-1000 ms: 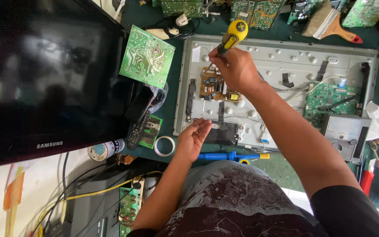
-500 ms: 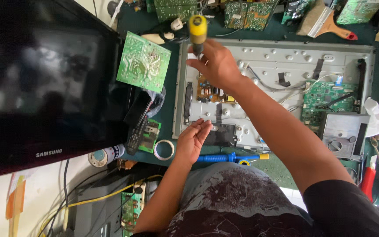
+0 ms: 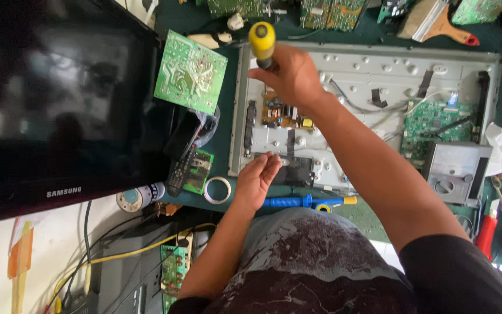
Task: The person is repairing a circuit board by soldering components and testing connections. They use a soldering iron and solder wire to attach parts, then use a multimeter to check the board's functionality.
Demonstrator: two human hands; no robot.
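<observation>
My right hand (image 3: 289, 75) grips a screwdriver with a yellow and black handle (image 3: 262, 42), held upright over the far left corner of a grey metal television back panel (image 3: 379, 75). Just below that hand a brown circuit board (image 3: 283, 114) is mounted on the panel. My left hand (image 3: 257, 179) rests at the panel's near left edge, fingers together and slightly curled, beside a black plate (image 3: 297, 170); I cannot tell whether it holds anything small.
A black television screen (image 3: 59, 104) stands at the left, a loose green circuit board (image 3: 190, 72) leaning on it. A remote control (image 3: 178, 174), tape roll (image 3: 217, 190) and blue-handled tool (image 3: 297, 202) lie near. A green board (image 3: 437, 125) and grey box (image 3: 454, 171) sit right.
My right hand has carried the screwdriver from the panel's middle up and left to the far left corner, tilting it upright. My left hand has stayed at the near edge.
</observation>
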